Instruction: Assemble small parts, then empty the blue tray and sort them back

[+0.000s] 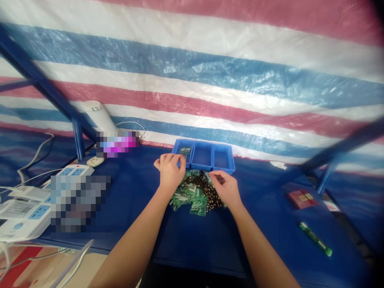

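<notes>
Left hand (171, 170) at left blue rectangular plastic bin (183, 143), right hand (227, 186) over small brassy metal pieces (213, 199), curled, grips unclear, should pinch lightly.

Here's the table (261, 224), three bins (202, 166) in a row at the back, the sheet (210, 52) behind them! Before the bins: packets (183, 196) left, screws (214, 196) right. Left hand (171, 170) at the leftmost bin (183, 141), right hand (225, 187) over the screws' right side. Far left, power strips (39, 222); out right, a box (301, 199), a tube (315, 239) before it!
</notes>
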The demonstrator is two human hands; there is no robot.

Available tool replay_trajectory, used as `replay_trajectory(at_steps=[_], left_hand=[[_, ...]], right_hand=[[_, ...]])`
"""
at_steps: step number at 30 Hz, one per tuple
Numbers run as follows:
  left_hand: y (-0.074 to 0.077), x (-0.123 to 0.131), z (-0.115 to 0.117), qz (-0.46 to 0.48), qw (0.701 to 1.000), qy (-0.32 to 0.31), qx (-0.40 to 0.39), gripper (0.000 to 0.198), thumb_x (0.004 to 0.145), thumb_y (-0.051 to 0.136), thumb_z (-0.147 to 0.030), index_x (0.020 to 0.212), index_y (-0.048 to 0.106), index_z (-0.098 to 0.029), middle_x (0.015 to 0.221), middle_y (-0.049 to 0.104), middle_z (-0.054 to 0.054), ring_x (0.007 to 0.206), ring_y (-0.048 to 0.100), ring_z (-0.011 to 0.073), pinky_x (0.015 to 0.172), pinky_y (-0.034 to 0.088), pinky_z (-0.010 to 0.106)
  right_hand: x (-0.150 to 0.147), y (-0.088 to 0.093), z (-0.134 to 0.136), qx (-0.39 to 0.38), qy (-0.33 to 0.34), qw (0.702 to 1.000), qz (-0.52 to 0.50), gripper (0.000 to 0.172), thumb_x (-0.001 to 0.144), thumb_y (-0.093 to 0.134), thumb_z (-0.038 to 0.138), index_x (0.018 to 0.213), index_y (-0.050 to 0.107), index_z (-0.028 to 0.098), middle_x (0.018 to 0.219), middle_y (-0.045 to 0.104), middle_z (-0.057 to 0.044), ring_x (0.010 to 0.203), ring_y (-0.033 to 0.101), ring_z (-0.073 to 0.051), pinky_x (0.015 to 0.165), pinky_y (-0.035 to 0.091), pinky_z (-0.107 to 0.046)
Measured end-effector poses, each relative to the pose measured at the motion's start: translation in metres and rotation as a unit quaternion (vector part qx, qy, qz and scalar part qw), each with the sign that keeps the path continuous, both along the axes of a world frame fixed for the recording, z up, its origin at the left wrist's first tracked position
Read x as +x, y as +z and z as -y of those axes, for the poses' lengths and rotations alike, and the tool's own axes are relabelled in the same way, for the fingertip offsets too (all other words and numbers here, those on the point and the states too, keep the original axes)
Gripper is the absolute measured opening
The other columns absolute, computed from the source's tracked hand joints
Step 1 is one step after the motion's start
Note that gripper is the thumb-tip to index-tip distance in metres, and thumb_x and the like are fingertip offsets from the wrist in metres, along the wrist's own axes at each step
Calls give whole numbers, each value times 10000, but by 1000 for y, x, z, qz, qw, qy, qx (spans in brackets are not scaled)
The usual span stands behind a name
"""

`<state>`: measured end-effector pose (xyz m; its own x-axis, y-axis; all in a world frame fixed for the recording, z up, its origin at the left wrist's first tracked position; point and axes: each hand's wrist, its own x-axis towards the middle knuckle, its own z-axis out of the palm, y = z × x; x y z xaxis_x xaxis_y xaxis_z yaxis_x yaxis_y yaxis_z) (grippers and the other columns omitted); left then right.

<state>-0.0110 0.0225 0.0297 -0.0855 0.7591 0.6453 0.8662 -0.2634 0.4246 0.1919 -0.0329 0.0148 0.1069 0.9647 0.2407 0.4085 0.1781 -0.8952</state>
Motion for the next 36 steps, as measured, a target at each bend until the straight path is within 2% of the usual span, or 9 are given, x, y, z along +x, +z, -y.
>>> replay_trajectory(at_steps=[3,6,9,12,15,23,29,36], left_hand=[[-1,3,2,11,999,-37,4,216,913,495,-254,860,697,-200,861,707,88,962,553,285,896,256,458],[-1,9,8,16,997,-77,-3,212,915,490,-248,894,694,-196,857,712,82,939,572,271,887,275,438],[-1,14,13,11,989,-144,-21,204,913,489,-239,922,688,-198,865,715,70,912,585,252,871,302,415],[-2,17,15,1,979,-200,-40,220,918,472,-243,945,687,-203,846,710,65,869,593,239,855,328,401],[-5,19,15,2,972,-230,-50,233,919,465,-253,967,689,-208,841,706,67,836,598,232,848,349,398],[-8,21,14,-1,966,-251,-57,230,924,466,-253,972,686,-205,833,706,63,804,596,217,838,346,390],[-9,23,16,6,963,-261,-68,228,920,472,-242,969,691,-208,846,713,65,804,598,216,833,343,389],[-7,23,16,-1,964,-257,-66,230,928,468,-246,944,692,-198,812,705,59,790,600,209,821,347,378]], right_hand=[[4,-5,-1,8,23,991,132,183,835,585,287,960,714,251,969,707,-50,793,629,-218,714,518,-365],[5,-10,-2,3,40,979,201,248,799,602,237,1026,702,253,1082,681,-62,957,607,-261,833,505,-416],[5,-13,-3,6,50,973,225,303,786,609,204,1074,691,251,1119,673,-63,1026,578,-277,908,475,-449],[5,-14,-5,16,48,972,228,306,784,615,192,1076,687,247,1088,686,-56,992,581,-271,891,480,-440],[4,-15,-5,37,48,970,235,298,790,611,173,1069,690,240,1040,709,-53,947,585,-267,868,486,-423],[5,-11,-6,87,64,951,289,261,873,532,177,1048,711,249,939,737,-61,888,598,-264,845,461,-412],[8,-9,-6,53,48,953,295,219,815,628,217,1016,708,251,1031,719,-66,943,615,-272,876,444,-418],[12,-19,-11,33,51,964,258,227,829,637,196,1041,698,249,1010,736,-45,941,619,-267,869,455,-410]])
